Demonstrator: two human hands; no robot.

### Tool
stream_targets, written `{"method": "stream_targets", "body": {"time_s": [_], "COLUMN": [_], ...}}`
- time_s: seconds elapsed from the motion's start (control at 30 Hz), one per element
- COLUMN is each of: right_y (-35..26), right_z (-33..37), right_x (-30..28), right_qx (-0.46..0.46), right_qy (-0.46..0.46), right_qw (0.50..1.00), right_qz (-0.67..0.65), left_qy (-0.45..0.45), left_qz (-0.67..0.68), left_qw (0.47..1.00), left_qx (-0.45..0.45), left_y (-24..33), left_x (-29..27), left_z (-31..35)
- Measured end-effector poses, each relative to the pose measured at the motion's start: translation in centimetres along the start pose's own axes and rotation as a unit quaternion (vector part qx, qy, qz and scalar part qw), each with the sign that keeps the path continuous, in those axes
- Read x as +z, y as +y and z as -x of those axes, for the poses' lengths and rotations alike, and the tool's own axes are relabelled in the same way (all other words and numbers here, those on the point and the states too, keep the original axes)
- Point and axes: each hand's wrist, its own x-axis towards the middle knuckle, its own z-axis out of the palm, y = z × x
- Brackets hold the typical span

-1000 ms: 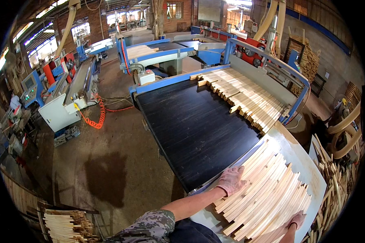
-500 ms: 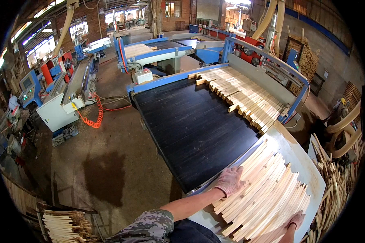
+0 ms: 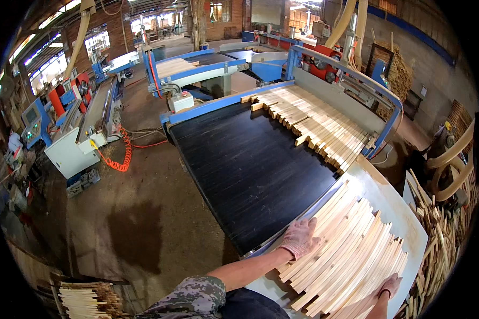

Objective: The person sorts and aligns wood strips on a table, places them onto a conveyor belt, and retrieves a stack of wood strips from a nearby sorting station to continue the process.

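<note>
A row of pale wooden strips point(image 3: 346, 244) lies side by side on a light metal table point(image 3: 404, 218). My left hand point(image 3: 300, 239), in a pinkish knit work glove, rests against the left edge of the row, fingers stretched over the outer strips. At the row's lower right edge is my right hand point(image 3: 391, 285), gloved likewise, its fingers extended along the outermost strips. Neither hand lifts a strip. Beyond the table, more wooden strips point(image 3: 314, 122) lie packed along the right side of a black conveyor belt point(image 3: 239, 170).
A blue frame point(image 3: 351, 61) stands over the belt's far right. Loose wood strips point(image 3: 436, 244) are heaped right of the table. A stack of strips point(image 3: 82, 299) sits at lower left. Further left are a white-and-blue machine point(image 3: 72, 157) and a coiled orange hose point(image 3: 123, 159).
The whole view has shifted slightly. Both hands stay at the same edges of the strip row, and the strips show no clear movement.
</note>
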Motion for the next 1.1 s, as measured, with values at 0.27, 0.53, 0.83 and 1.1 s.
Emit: {"method": "stream_targets", "body": {"time_s": [0.27, 0.53, 0.83, 1.1], "right_y": [-3.4, -2.4, -3.5, -4.4], "right_z": [2.0, 1.1, 2.5, 3.2], "right_x": [2.0, 2.2, 1.4, 0.9], "right_qx": [0.059, 0.069, 0.07, 0.056], "right_qy": [0.04, 0.044, 0.051, 0.017], "right_qw": [0.995, 0.993, 0.992, 0.99], "right_qz": [0.069, 0.086, 0.097, 0.131], "left_qy": [-0.001, 0.029, 0.006, 0.012], "left_qz": [-0.014, -0.033, -0.019, -0.007], "left_qw": [1.0, 0.999, 1.0, 1.0], "left_qx": [-0.006, 0.007, -0.002, 0.003], "left_y": [0.2, -0.3, 0.0, -0.4], "left_x": [-0.8, 0.8, 0.1, 0.1], "left_z": [0.2, -0.2, -0.2, -0.1]}}
